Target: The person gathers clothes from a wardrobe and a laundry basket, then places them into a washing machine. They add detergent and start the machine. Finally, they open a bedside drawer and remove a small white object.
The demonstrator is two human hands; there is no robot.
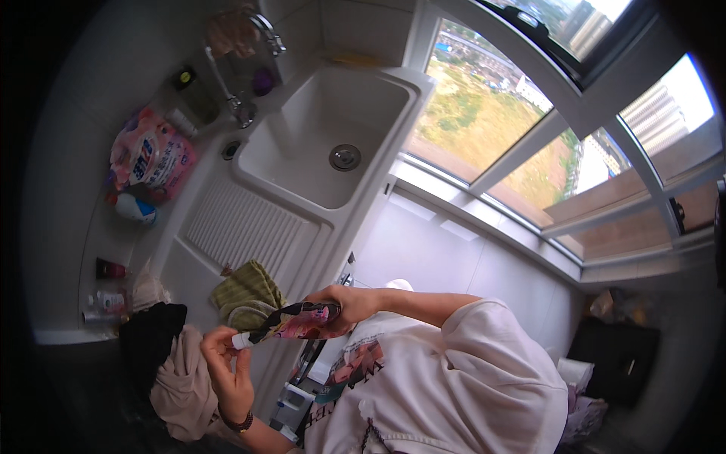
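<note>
My right hand (349, 306) grips the body of a dark pouch (306, 320) with pink and floral print, held over the front edge of the sink counter. My left hand (229, 363), with a dark band on its wrist, has its fingers and thumb around the pouch's white cap (241, 340). The pouch lies roughly level between both hands. Just beyond it, a green cloth (247, 289) lies crumpled on the counter by the ribbed drainboard (249, 227). Beside my left hand are a beige cloth (181, 391) and a black cloth (153, 335).
A white sink (346, 96) with a chrome faucet (241, 110) stands ahead. Along the wall are a pink detergent bag (150, 156), a white and blue bottle (136, 209), a dark bottle (195, 96) and small tubes. Windows (482, 108) are at the right.
</note>
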